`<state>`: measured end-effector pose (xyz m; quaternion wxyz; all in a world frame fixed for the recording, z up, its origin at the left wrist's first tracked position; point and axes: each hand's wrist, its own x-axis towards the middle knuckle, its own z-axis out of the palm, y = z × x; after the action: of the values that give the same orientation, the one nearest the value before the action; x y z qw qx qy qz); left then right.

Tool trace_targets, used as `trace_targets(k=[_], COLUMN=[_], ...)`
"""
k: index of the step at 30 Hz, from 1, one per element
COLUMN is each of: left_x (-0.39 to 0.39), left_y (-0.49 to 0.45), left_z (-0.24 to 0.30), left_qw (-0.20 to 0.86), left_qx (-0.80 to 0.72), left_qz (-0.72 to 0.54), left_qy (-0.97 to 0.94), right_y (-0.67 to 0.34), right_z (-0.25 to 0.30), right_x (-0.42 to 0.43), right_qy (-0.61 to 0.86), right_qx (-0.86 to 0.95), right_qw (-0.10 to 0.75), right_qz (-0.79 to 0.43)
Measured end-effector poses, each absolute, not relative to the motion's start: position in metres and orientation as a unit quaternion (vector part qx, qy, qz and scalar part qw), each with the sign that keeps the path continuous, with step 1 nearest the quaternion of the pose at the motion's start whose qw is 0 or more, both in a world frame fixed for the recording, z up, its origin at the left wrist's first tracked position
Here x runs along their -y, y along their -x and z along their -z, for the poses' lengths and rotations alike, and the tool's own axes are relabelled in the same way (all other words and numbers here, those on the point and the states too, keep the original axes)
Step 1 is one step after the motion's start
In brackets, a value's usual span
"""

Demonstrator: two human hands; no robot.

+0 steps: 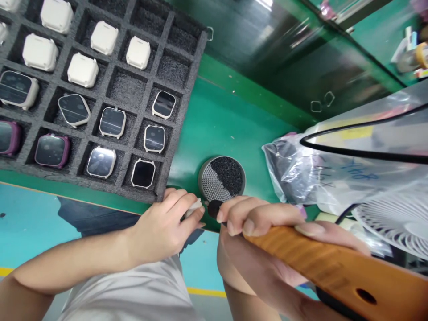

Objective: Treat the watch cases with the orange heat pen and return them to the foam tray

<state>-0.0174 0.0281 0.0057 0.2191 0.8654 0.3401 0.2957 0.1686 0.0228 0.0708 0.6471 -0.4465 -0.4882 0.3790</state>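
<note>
My left hand (165,223) is closed around a small white watch case (193,207), most of it hidden by the fingers, near the bench's front edge. My right hand (267,218) grips an orange electric screwdriver (334,263). Its black nose points left, with the tip close to the watch case; whether they touch is unclear. Just beyond both hands stands a round dish (211,180), part dotted metal mesh and part dark grainy surface. To the left, a dark foam tray (137,192) holds several watch cases in its cells, including a black-screened one (143,174) in the near corner.
A clear plastic bag (321,178) with handwriting lies on the right. A black cable (361,154) runs across it. Beside it is a white fan grille (401,218). Dark glossy panels (267,53) stand along the back of the green bench (217,120).
</note>
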Motion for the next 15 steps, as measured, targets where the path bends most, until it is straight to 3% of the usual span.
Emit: trace_targets(k=[15], left_x=[-0.028], left_y=[0.022], left_z=[-0.011], left_qw=[0.221], left_qx=[-0.339], left_qz=[-0.268], left_qy=[-0.874], right_y=[-0.154], right_z=[-0.065], right_x=[-0.026], right_qy=[0.409], right_qx=[0.488], right_qw=[0.664], right_qz=[-0.392])
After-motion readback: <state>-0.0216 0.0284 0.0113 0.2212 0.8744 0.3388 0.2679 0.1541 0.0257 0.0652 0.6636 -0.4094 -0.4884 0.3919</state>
